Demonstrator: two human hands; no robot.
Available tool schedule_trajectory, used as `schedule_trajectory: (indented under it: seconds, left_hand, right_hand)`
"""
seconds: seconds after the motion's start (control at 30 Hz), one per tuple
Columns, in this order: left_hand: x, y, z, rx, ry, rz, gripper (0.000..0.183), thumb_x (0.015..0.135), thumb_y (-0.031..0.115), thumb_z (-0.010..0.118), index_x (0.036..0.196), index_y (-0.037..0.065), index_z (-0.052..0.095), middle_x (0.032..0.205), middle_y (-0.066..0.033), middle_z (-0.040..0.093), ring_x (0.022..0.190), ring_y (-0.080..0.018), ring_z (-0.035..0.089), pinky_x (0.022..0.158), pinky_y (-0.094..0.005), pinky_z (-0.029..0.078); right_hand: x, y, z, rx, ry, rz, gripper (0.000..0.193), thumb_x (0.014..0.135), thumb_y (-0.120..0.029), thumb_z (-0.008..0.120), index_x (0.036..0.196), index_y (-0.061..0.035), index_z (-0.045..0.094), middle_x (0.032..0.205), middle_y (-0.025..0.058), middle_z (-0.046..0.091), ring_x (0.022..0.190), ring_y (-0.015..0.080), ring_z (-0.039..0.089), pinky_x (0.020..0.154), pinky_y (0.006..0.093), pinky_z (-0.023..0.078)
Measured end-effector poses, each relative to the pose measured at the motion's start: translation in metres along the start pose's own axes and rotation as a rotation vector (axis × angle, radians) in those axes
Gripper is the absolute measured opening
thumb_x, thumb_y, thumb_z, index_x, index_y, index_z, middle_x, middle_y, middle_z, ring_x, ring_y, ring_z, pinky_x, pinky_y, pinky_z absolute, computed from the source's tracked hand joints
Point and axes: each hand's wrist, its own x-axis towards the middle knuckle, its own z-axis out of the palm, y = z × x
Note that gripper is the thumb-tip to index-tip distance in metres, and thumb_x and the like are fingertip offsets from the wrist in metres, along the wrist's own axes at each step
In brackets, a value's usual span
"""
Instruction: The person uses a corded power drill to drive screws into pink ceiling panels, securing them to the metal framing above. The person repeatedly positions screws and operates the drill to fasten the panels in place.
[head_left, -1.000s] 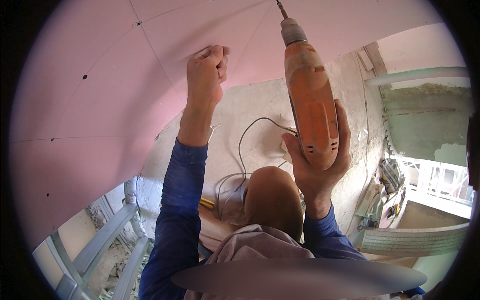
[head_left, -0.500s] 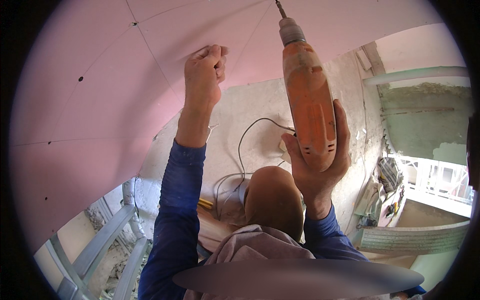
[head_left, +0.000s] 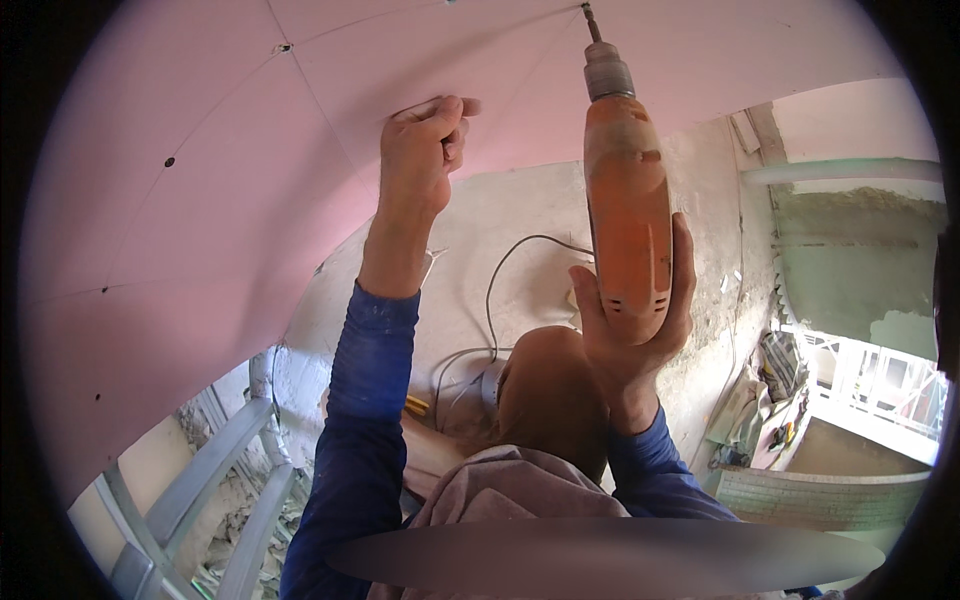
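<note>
My right hand (head_left: 640, 362) grips the rear of an orange, worn power drill (head_left: 630, 215) from below, thumb and fingers on either side of its body. The drill points up at a pink board (head_left: 230, 220), its bit (head_left: 592, 22) meeting the surface at the upper edge of the view. To the left, my left hand (head_left: 425, 150) is closed in a fist against the same board. Whatever its curled fingers may hold is hidden. Thin drawn lines and several dark screw spots (head_left: 170, 162) mark the board.
A grey cable (head_left: 488, 300) loops from the drill down past my bare knee (head_left: 552, 390). Metal framing (head_left: 215, 460) stands at lower left, with rubble beyond. A rough plaster wall (head_left: 520, 205) lies behind. Cloths (head_left: 785, 365) and a bright opening are at right.
The drill and my right hand have shifted slightly right and down in view, and the bit tip now shows at the board. My left fist stays closed, a little further right.
</note>
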Motion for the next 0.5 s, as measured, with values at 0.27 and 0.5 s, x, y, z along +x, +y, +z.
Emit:
schedule_trajectory:
  seconds: [0.27,0.5]
  left_hand:
    - [-0.003,0.002,0.01,0.002,0.063,0.003,0.025,0.109,0.013,0.066,0.097,-0.007,0.074,0.067,0.0006,0.053,0.053,-0.0067,0.037,0.048,-0.0266,0.025]
    - [-0.003,0.0,0.008,-0.041,0.032,-0.022,0.024,0.111,0.016,0.065,0.102,-0.006,0.071,0.069,0.0021,0.051,0.055,-0.0064,0.04,0.048,-0.026,0.026]
  right_hand:
    - [0.01,0.002,-0.02,0.111,-0.067,0.095,0.096,0.083,-0.01,0.094,0.165,0.0004,0.045,0.137,0.0228,0.074,0.121,0.0337,0.078,0.1,0.042,0.064]
    - [0.011,0.005,-0.011,0.204,-0.046,0.065,0.096,0.082,-0.004,0.094,0.165,-0.0019,0.046,0.14,0.023,0.073,0.123,0.0307,0.077,0.102,0.0409,0.063]
